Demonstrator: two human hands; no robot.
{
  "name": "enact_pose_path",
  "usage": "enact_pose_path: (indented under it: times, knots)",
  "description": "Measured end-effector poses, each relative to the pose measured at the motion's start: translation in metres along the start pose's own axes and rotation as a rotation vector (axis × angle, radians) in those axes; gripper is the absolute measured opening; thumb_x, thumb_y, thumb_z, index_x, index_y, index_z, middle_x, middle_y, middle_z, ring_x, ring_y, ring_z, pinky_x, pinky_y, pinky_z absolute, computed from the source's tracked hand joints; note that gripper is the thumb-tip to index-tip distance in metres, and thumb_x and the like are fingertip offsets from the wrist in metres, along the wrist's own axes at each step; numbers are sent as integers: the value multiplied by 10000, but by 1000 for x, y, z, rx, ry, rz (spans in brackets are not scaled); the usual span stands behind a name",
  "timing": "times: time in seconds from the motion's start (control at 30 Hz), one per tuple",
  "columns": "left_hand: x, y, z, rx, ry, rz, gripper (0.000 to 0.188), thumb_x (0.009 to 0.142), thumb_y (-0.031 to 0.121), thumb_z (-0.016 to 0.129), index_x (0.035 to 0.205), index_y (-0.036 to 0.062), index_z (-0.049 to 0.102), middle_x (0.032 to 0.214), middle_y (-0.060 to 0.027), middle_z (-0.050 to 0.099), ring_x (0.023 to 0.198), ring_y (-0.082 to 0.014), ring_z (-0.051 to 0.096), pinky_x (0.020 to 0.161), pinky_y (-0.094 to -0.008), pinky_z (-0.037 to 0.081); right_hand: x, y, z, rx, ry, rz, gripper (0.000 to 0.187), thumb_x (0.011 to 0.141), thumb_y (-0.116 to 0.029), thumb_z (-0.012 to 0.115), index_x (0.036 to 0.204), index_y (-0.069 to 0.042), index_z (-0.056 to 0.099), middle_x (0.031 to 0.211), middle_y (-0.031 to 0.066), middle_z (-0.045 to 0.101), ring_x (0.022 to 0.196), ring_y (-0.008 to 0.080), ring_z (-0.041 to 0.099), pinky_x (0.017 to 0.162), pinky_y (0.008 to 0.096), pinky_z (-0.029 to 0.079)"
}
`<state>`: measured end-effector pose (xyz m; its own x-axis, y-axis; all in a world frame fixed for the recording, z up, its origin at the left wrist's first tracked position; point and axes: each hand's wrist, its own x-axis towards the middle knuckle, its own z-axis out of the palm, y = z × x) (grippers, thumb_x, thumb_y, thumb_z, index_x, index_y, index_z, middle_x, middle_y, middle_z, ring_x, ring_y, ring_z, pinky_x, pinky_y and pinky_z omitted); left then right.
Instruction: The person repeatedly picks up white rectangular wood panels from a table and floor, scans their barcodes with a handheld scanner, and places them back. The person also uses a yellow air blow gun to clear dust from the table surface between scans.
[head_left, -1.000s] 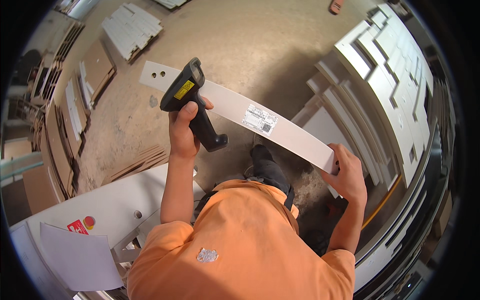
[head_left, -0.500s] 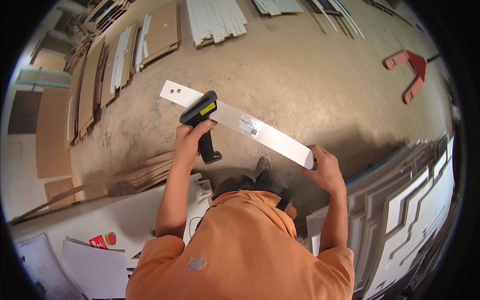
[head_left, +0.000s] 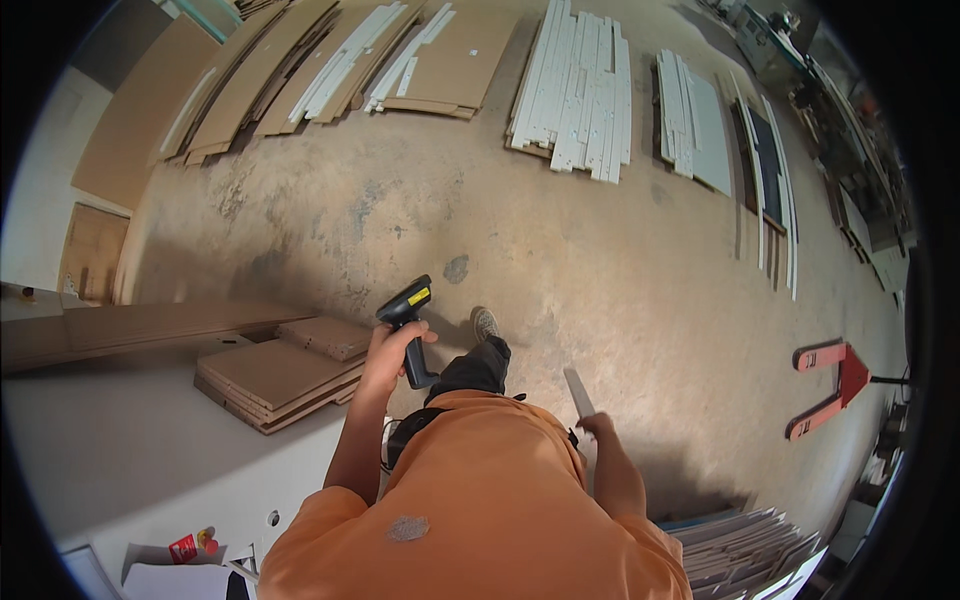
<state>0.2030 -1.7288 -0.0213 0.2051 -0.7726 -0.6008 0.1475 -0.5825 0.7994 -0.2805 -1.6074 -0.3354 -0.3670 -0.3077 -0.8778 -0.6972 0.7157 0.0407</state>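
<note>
My left hand [head_left: 385, 352] is closed round the grip of a black handheld barcode scanner [head_left: 404, 303] with a yellow label on its side. The scanner is held out in front of my left hip, its head upward. At my right side, low beside my leg, my right hand [head_left: 598, 426] grips one end of a narrow white board strip [head_left: 578, 391]. That strip now points away from me and is seen much foreshortened, so its label and holes do not show. A gap separates the strip from the scanner.
Brown panels [head_left: 275, 375] are stacked on the white table [head_left: 110, 440] at my left. Stacks of white strips [head_left: 575, 90] and brown boards [head_left: 455, 60] lie across the far floor. A red pallet jack [head_left: 850, 378] stands at right; upright panels [head_left: 745, 550] are near right.
The white strip has dropped from in front of me to my right side and turned. The scanner has come lower and nearer. My view has turned, and one foot is stepping forward.
</note>
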Motion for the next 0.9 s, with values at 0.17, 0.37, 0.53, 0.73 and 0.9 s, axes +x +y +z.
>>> enact_pose_path:
  times: [0.17,0.37,0.53,0.73,0.9]
  knots:
    - [104,89,44,39,-124,138,241,850,263,715,919,34,689,798,-76,737,513,-71,534,428,-257,369,-7,64,17,226,-160,337,369,745,-246,825,1012,-9,734,832,135,644,612,234,629,501,376,543]
    - [192,181,107,418,-424,412,291,830,260,768,939,-6,716,804,-122,725,764,-227,707,718,-348,524,7,-12,3,325,-110,340,343,746,-269,823,943,3,750,848,143,691,658,233,660,535,377,554]
    - [230,208,126,464,-486,495,220,862,181,757,967,-5,707,743,-77,709,680,-141,657,655,-311,511,55,-182,-85,201,-78,79,402,732,-335,845,902,19,763,861,141,734,691,258,712,581,378,597]
    - [273,245,88,497,-323,287,227,817,125,790,974,-20,714,797,-84,728,720,-128,675,675,-321,541,74,-415,-256,154,113,-134,404,652,-374,886,785,-15,758,735,113,740,674,247,736,667,395,600]
    - [335,299,83,498,-170,245,215,819,116,793,962,-29,722,764,-61,711,703,-98,633,680,-310,531,55,-523,-354,256,220,-275,523,675,-382,852,998,3,708,892,170,751,854,303,742,776,412,590]
